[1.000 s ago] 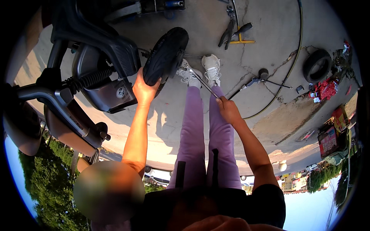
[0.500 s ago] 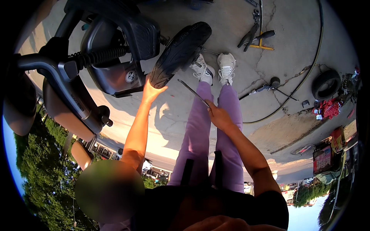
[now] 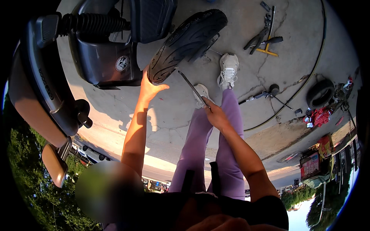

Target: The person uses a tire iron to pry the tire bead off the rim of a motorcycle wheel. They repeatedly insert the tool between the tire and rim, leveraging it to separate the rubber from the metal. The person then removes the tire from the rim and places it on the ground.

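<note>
The left shoe, beside the black tire 1 second ago, now stands back from it. The tire is at the scooter's right edge; the left hand touches its near end, thumb now spread, fingers hidden, grip unclear. The right hand clasps 1 metal rod.

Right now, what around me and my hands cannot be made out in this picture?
In the head view:
Left hand: most fingers hidden behind the black tyre.
Metal rod: its near end covered by the right hand.
Scooter: its far part cut off by the top edge.
Lower left: a round blurred patch covers whatever lies behind it.
</note>
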The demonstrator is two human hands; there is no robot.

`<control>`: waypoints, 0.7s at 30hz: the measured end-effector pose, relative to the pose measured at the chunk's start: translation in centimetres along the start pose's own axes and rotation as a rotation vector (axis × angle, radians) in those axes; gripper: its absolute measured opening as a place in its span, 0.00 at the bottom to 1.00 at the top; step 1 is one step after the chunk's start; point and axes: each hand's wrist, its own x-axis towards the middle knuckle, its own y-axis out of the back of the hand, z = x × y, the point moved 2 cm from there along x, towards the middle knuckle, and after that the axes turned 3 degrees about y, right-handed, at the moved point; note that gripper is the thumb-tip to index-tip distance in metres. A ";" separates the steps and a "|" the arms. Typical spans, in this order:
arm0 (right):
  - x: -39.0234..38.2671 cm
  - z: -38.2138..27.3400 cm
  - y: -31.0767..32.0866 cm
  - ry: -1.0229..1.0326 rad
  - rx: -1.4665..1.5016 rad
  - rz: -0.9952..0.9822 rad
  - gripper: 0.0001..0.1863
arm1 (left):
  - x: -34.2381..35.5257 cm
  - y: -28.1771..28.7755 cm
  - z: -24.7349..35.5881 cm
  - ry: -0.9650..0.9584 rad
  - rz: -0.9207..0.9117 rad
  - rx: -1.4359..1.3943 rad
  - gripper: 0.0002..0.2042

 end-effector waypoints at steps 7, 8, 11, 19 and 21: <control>3.2 2.8 -2.9 -0.042 0.092 0.051 0.21 | -0.7 -0.5 -2.8 -0.091 0.254 0.114 0.36; 3.5 2.9 -3.1 -0.081 0.084 0.038 0.21 | -0.5 -0.7 -2.9 -0.096 0.274 0.114 0.34; 4.4 4.7 -4.1 0.009 0.167 0.125 0.20 | 0.2 -1.6 -2.0 -0.152 0.352 0.133 0.27; 4.9 1.5 -3.8 0.006 -0.028 0.168 0.19 | 0.5 -4.0 -0.5 -0.105 0.496 0.046 0.25; 4.4 2.1 -3.8 0.023 -0.008 0.185 0.19 | 0.3 -3.7 -0.5 -0.109 0.431 0.050 0.30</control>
